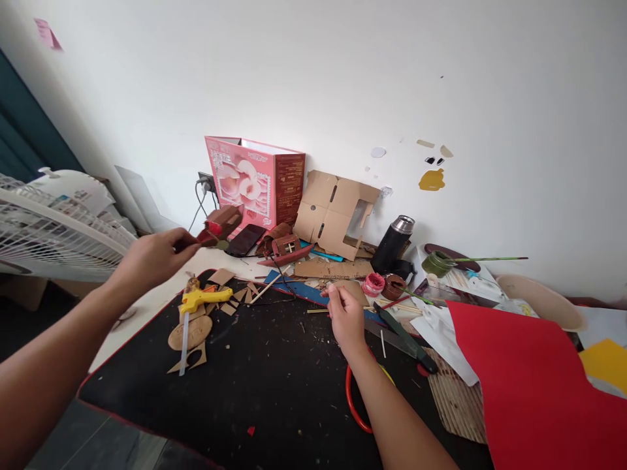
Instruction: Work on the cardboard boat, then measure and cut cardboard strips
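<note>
My left hand (pixel 159 258) is stretched out at the left, with thumb and fingertips pinched on the end of a small brown cardboard model boat (pixel 225 222), which has a bright red spot on its side. My right hand (pixel 347 314) is over the middle of the black mat (pixel 274 378), fingers curled together; a tiny bit at its fingertips is too small to name. Behind, between the hands, stands another brown model boat (pixel 287 251) with a little cabin. Below my left hand lies a yellow hot glue gun (pixel 198 297) on cardboard scraps.
A pink box (pixel 249 183) and a cut cardboard sheet (pixel 326 212) lean against the wall. Near them are a phone (pixel 246 240), a black thermos (pixel 393 245) and paint jars (pixel 373 284). Red-handled scissors (pixel 353 408), a knife (pixel 404 336) and a red sheet (pixel 529 391) lie rightward. A fan (pixel 59 228) stands left.
</note>
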A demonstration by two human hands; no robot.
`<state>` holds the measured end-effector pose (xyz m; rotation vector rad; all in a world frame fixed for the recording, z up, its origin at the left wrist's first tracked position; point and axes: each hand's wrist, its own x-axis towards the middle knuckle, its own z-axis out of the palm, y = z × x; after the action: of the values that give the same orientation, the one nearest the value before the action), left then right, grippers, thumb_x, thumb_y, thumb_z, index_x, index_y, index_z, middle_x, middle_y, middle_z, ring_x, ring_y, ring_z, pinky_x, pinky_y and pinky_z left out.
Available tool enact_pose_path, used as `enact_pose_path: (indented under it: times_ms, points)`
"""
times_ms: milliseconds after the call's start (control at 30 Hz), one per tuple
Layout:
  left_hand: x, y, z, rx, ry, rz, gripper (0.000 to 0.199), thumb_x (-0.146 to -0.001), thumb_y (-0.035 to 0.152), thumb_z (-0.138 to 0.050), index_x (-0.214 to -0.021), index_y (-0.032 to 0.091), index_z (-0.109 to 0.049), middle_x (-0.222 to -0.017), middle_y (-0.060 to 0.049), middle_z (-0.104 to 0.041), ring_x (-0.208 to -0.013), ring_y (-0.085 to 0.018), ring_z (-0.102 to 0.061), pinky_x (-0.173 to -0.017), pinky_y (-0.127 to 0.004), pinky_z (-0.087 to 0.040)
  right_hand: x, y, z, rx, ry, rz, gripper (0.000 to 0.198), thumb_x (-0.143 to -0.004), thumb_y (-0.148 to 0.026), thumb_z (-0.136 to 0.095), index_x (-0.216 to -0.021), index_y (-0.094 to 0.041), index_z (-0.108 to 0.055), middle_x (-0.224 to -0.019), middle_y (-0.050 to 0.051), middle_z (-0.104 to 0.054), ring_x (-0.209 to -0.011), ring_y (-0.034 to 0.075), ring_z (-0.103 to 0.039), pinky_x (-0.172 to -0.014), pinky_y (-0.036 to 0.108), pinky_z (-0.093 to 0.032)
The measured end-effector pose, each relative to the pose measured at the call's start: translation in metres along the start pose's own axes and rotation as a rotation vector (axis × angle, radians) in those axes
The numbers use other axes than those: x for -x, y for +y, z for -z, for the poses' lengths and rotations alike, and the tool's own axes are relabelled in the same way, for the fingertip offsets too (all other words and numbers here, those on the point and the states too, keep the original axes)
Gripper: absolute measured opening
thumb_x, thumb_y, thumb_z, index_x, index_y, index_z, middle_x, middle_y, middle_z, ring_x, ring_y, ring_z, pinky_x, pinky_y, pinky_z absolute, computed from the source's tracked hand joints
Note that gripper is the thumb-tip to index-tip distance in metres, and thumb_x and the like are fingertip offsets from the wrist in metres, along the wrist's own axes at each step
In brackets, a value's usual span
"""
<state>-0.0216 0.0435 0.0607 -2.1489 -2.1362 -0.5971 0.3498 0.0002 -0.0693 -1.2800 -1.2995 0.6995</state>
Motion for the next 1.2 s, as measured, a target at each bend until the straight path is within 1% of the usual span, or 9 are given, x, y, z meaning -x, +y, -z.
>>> enact_pose_path:
  times_ms: [200,300,367,500,700,767,933,1100,1200]
  points:
    - [0.007,-0.073,-0.014,-0.127,-0.045,0.152,0.028,-0.096,0.049,-0.051,-0.091,0.025,-0.065,-0.066,0.002,-0.065,-0.067,-0.021,-0.059,-0.062,-0.026,-0.034,0.000,0.000,0.000,0.022,-0.025,0.002,0.062,-0.101,-0.074,-0.050,-0.080,-0.022,-0.076,-0.052,0.000,-0.053,-0.057,0.023,-0.055,-0.059,0.033,-0.043]
    - [0.015,-0.097,-0.023,-0.153,-0.067,0.154,0.031,-0.097,0.051,-0.047,-0.094,0.027,-0.066,-0.066,0.004,-0.067,-0.070,-0.022,-0.062,-0.065,-0.025,-0.037,0.000,0.000,0.000,0.044,-0.029,0.010,0.063,-0.101,-0.075,-0.050,-0.080,-0.022,-0.076,-0.052,0.000,-0.053,-0.057,0.023,-0.056,-0.060,0.032,-0.043]
    - [0.019,-0.107,-0.029,-0.156,-0.104,0.166,0.035,-0.096,0.053,-0.046,-0.096,0.025,-0.067,-0.074,0.001,-0.073,-0.076,-0.024,-0.066,-0.067,-0.026,-0.040,0.000,0.000,0.000,0.057,-0.034,0.014,0.063,-0.101,-0.074,-0.050,-0.080,-0.021,-0.076,-0.052,-0.001,-0.053,-0.057,0.022,-0.056,-0.060,0.032,-0.044]
    - [0.021,-0.112,-0.035,-0.152,-0.192,0.170,0.043,-0.095,0.053,-0.043,-0.103,0.020,-0.070,-0.087,-0.008,-0.079,-0.083,-0.029,-0.071,-0.071,-0.030,-0.044,0.001,0.000,0.001,0.083,-0.048,0.018,0.062,-0.102,-0.073,-0.050,-0.081,-0.021,-0.076,-0.052,-0.001,-0.052,-0.057,0.022,-0.056,-0.061,0.031,-0.044]
    - [0.025,-0.116,-0.039,-0.135,-0.261,0.195,0.044,-0.098,0.050,-0.042,-0.107,0.018,-0.071,-0.083,-0.007,-0.079,-0.084,-0.029,-0.072,-0.071,-0.029,-0.043,0.001,0.000,0.001,0.116,-0.071,0.030,0.061,-0.103,-0.071,-0.050,-0.082,-0.021,-0.077,-0.053,-0.001,-0.052,-0.057,0.022,-0.056,-0.060,0.031,-0.044]
    - [0.028,-0.121,-0.040,-0.135,-0.259,0.200,0.043,-0.099,0.050,-0.043,-0.107,0.019,-0.072,-0.084,-0.006,-0.079,-0.084,-0.029,-0.072,-0.071,-0.029,-0.043,0.002,0.000,0.001,0.122,-0.080,0.036,0.060,-0.103,-0.070,-0.050,-0.082,-0.021,-0.077,-0.053,0.000,-0.053,-0.057,0.022,-0.057,-0.060,0.031,-0.044]
    - [0.034,-0.131,-0.042,-0.107,-0.248,0.168,0.041,-0.100,0.048,-0.044,-0.111,0.019,-0.071,-0.096,-0.007,-0.081,-0.088,-0.026,-0.072,-0.075,-0.027,-0.045,0.003,-0.001,0.000,0.147,-0.100,0.040,0.057,-0.105,-0.065,-0.049,-0.083,-0.021,-0.077,-0.052,-0.001,-0.051,-0.056,0.022,-0.056,-0.059,0.031,-0.043]
    - [0.037,-0.126,-0.039,-0.111,-0.229,0.162,0.044,-0.102,0.051,-0.044,-0.116,0.018,-0.068,-0.084,-0.004,-0.078,-0.079,-0.024,-0.071,-0.069,-0.025,-0.045,0.003,-0.001,0.001,0.169,-0.108,0.050,0.054,-0.105,-0.061,-0.049,-0.084,-0.020,-0.078,-0.054,-0.002,-0.050,-0.056,0.021,-0.055,-0.061,0.031,-0.043]
    - [0.038,-0.120,-0.036,-0.110,-0.221,0.181,0.047,-0.102,0.054,-0.043,-0.115,0.017,-0.069,-0.090,-0.006,-0.080,-0.081,-0.024,-0.071,-0.069,-0.026,-0.045,0.003,-0.001,0.001,0.173,-0.103,0.059,0.053,-0.105,-0.061,-0.050,-0.083,-0.020,-0.077,-0.056,-0.001,-0.051,-0.058,0.021,-0.055,-0.062,0.030,-0.043]
